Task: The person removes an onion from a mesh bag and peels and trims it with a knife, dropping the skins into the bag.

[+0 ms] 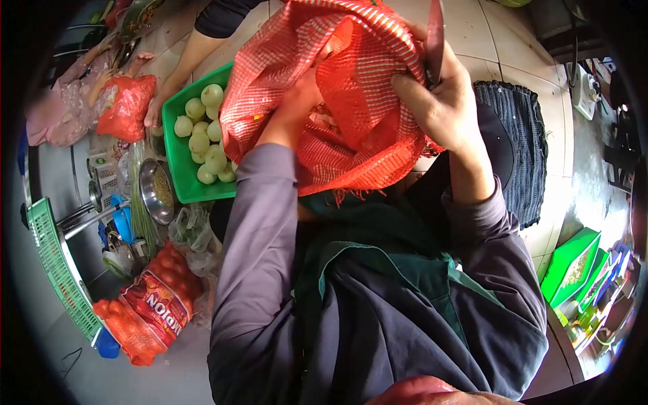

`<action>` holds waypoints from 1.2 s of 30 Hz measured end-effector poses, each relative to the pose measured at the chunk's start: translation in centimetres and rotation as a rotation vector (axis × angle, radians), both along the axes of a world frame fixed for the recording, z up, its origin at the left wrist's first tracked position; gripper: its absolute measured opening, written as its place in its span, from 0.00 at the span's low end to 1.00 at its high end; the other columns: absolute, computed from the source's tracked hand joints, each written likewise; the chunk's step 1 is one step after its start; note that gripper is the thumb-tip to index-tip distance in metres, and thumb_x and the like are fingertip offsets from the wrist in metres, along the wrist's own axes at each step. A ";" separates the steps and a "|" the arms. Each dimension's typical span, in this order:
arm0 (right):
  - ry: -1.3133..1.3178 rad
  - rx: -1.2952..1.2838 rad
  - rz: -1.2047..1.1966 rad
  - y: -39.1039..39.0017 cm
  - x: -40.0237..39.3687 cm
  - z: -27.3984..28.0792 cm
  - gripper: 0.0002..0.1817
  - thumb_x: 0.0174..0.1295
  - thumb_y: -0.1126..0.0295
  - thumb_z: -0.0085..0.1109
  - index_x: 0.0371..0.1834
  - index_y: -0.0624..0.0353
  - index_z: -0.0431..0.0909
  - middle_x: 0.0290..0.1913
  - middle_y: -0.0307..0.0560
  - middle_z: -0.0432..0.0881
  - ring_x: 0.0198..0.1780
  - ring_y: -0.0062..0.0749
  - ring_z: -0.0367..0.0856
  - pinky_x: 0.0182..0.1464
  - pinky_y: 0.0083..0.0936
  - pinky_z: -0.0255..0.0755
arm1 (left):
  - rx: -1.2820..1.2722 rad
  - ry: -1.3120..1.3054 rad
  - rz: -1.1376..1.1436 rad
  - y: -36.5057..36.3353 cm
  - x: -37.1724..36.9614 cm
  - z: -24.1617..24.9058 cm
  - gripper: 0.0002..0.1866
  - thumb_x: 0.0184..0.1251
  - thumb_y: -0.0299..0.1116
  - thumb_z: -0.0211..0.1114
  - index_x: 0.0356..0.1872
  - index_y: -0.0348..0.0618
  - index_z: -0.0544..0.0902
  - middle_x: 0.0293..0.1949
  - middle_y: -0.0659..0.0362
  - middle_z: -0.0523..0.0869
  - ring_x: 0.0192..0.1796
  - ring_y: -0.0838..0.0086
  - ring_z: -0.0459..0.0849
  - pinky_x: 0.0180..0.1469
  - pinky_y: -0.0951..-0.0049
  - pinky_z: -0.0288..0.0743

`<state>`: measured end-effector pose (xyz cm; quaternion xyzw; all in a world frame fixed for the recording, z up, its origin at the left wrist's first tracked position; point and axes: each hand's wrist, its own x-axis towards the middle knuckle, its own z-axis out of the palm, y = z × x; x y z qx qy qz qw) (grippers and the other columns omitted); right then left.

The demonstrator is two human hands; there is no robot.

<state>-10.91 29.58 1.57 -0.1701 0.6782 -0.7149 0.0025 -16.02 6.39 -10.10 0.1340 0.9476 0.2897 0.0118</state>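
Observation:
A red-and-white woven mesh sack (368, 74) is held up in front of me with its mouth spread wide. My left hand (302, 101) reaches down inside it, blurred, and its fingers are hidden by the sack's folds. At the sack's right rim, my right hand (442, 108) pinches the mesh under the thumb. The same hand also grips a knife (435, 42), whose blade points up and away from me. To the left of the sack is a green plastic tray (174, 145) holding several peeled, pale onions (215, 159).
A full red net bag of onions (158, 304) lies lower left. A metal bowl (156, 192) and a red plastic bag (127, 106) sit left of the tray. Another person's hand (154, 111) is by the tray. A dark woven mat (514, 152) lies right.

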 end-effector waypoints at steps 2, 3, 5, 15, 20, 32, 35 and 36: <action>0.000 -0.011 -0.050 0.1 -0.3 -0.1 0.31 0.55 0.85 0.53 0.66 0.67 0.65 0.55 0.45 0.79 0.57 0.23 0.75 0.61 0.22 0.66 | -0.015 -0.014 0.001 0.2 0.1 -0.2 0.23 0.67 0.34 0.58 0.64 0.45 0.73 0.67 0.51 0.71 0.71 0.62 0.66 0.71 0.64 0.58; -0.009 0.013 -0.058 0.2 -0.3 -0.1 0.31 0.55 0.85 0.53 0.66 0.67 0.65 0.55 0.45 0.79 0.57 0.23 0.76 0.61 0.22 0.67 | -0.022 -0.041 -0.012 0.3 -0.1 0.0 0.23 0.67 0.34 0.58 0.64 0.45 0.73 0.67 0.51 0.71 0.70 0.62 0.66 0.71 0.64 0.58; -0.023 0.051 -0.077 0.3 -0.7 -0.2 0.30 0.55 0.85 0.53 0.66 0.67 0.65 0.55 0.45 0.79 0.56 0.23 0.76 0.61 0.22 0.67 | -0.037 -0.093 -0.038 0.1 0.4 0.4 0.23 0.66 0.34 0.58 0.63 0.46 0.73 0.66 0.51 0.72 0.70 0.62 0.66 0.71 0.64 0.58; 0.021 0.211 -0.088 0.4 -0.1 1.0 0.27 0.54 0.83 0.53 0.62 0.65 0.70 0.51 0.43 0.81 0.53 0.21 0.77 0.58 0.21 0.68 | -0.100 -0.016 0.004 1.1 0.4 0.8 0.23 0.65 0.34 0.57 0.63 0.47 0.74 0.65 0.51 0.73 0.68 0.60 0.68 0.69 0.62 0.61; 0.090 0.508 -0.215 1.0 -0.8 0.9 0.29 0.53 0.77 0.54 0.63 0.59 0.70 0.46 0.48 0.83 0.46 0.25 0.81 0.52 0.24 0.73 | -0.228 0.087 0.148 2.8 -0.3 -1.2 0.23 0.65 0.34 0.57 0.62 0.47 0.74 0.64 0.51 0.74 0.68 0.59 0.69 0.68 0.62 0.62; 0.158 0.606 -0.259 1.3 -1.2 0.9 0.25 0.52 0.75 0.55 0.57 0.59 0.73 0.40 0.64 0.83 0.45 0.59 0.82 0.48 0.41 0.76 | -0.518 -0.102 0.164 3.4 1.6 -1.7 0.23 0.64 0.34 0.57 0.62 0.48 0.74 0.63 0.50 0.75 0.66 0.58 0.72 0.66 0.60 0.64; 0.136 0.620 -0.254 1.6 -1.1 0.7 0.27 0.54 0.73 0.56 0.61 0.57 0.71 0.41 0.57 0.84 0.41 0.41 0.85 0.47 0.30 0.75 | -0.357 -0.211 0.104 2.4 1.6 0.8 0.23 0.63 0.34 0.57 0.61 0.48 0.74 0.62 0.50 0.76 0.65 0.57 0.72 0.65 0.59 0.65; 0.142 0.609 -0.244 1.6 -1.0 0.6 0.27 0.54 0.74 0.56 0.61 0.58 0.71 0.41 0.56 0.84 0.41 0.38 0.85 0.47 0.29 0.75 | -0.289 -0.272 0.088 2.0 1.4 1.9 0.23 0.63 0.34 0.57 0.61 0.49 0.74 0.62 0.50 0.76 0.65 0.57 0.73 0.65 0.59 0.65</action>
